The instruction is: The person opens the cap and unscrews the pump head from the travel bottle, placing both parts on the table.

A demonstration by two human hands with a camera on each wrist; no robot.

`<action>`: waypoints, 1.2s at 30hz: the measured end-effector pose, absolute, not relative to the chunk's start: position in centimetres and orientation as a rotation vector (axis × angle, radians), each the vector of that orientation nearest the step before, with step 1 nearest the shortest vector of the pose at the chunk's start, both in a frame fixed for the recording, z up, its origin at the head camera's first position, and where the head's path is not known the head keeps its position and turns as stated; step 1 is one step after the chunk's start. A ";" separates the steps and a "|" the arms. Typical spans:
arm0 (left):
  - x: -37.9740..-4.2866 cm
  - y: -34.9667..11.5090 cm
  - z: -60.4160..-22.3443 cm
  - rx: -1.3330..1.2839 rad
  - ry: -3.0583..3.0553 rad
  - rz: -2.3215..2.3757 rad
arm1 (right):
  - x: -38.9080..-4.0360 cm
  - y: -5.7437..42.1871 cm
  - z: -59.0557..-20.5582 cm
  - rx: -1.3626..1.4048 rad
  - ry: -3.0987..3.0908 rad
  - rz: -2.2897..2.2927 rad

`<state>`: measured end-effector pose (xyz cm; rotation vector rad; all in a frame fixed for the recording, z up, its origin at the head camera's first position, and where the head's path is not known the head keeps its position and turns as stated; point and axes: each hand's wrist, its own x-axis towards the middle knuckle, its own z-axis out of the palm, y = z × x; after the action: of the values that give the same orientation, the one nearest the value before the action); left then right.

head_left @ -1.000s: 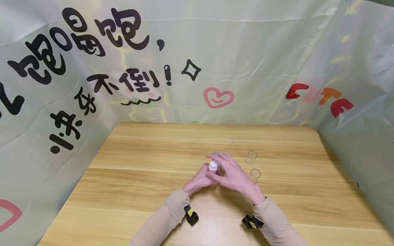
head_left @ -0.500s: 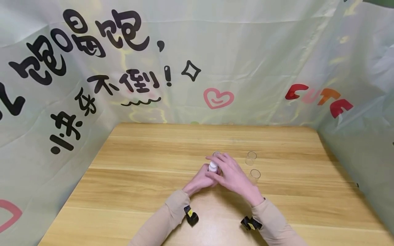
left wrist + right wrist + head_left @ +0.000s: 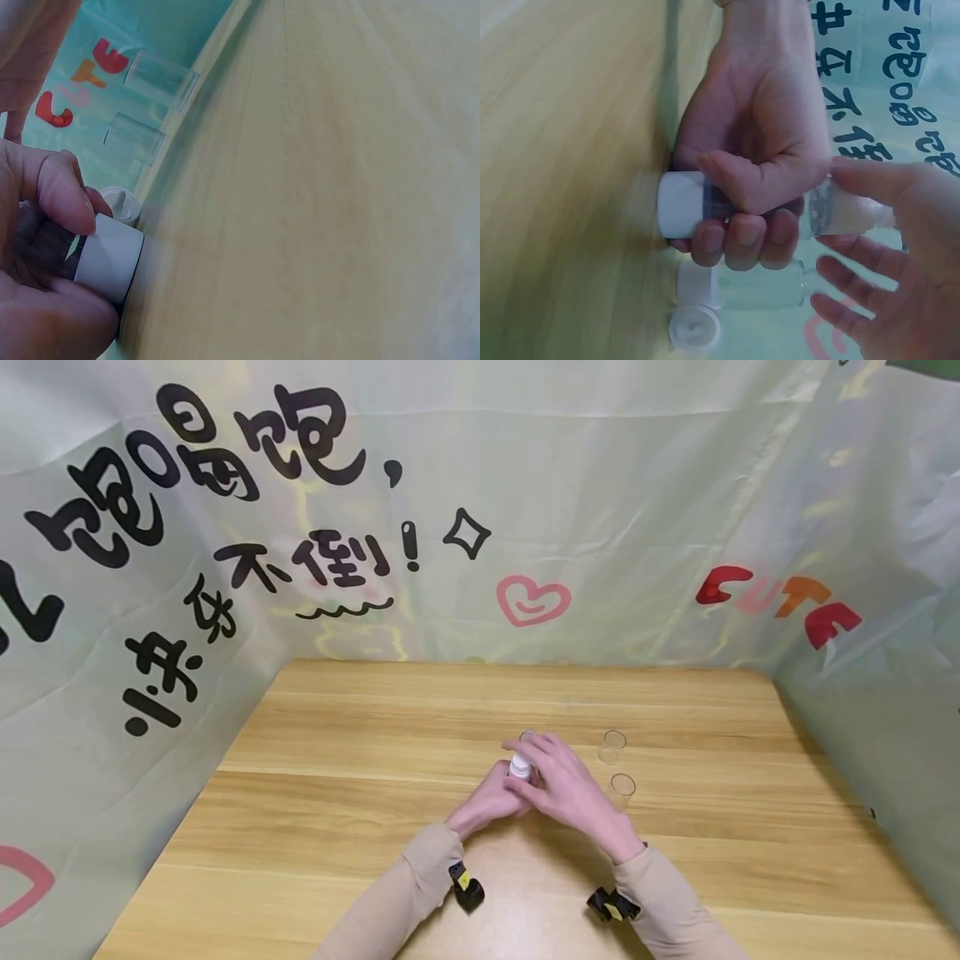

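Note:
In the head view my left hand (image 3: 497, 792) grips a clear bottle, its fingers curled round the body. The bottle's white base (image 3: 682, 204) sticks out of the fist in the right wrist view, close over the table. At the other end, the white top (image 3: 851, 212) lies between the thumb and index finger of my right hand (image 3: 566, 789), while its other fingers spread loosely. Most of the bottle's body is hidden in the left palm. Just beyond stand another clear bottle (image 3: 761, 285) with a white base and a small round white part (image 3: 695, 328).
Two clear cylinders (image 3: 622, 787) (image 3: 161, 79) stand to the right of the hands on the wooden table (image 3: 360, 735). A light printed cloth (image 3: 615, 527) encloses the table's back and sides.
Right-hand fingers have shifted slightly round the white top, which tilts a little compared with a second ago. The left hand keeps its grip and place.

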<state>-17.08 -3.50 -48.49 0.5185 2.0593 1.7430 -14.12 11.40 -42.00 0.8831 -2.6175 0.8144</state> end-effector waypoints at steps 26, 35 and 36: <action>-16.9 -3.5 -48.4 0.498 1.990 1.775 | -14.1 11.4 -42.2 0.890 -2.588 0.780; -16.9 -3.3 -48.4 0.466 2.073 1.749 | -14.0 11.6 -42.1 0.947 -2.504 0.807; -16.9 -3.3 -48.4 0.459 2.081 1.747 | -14.0 11.6 -42.0 0.953 -2.499 0.832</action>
<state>-16.91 -3.28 -48.36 0.4590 2.0807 1.7467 -13.96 11.56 -42.03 0.9532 -2.4993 0.8317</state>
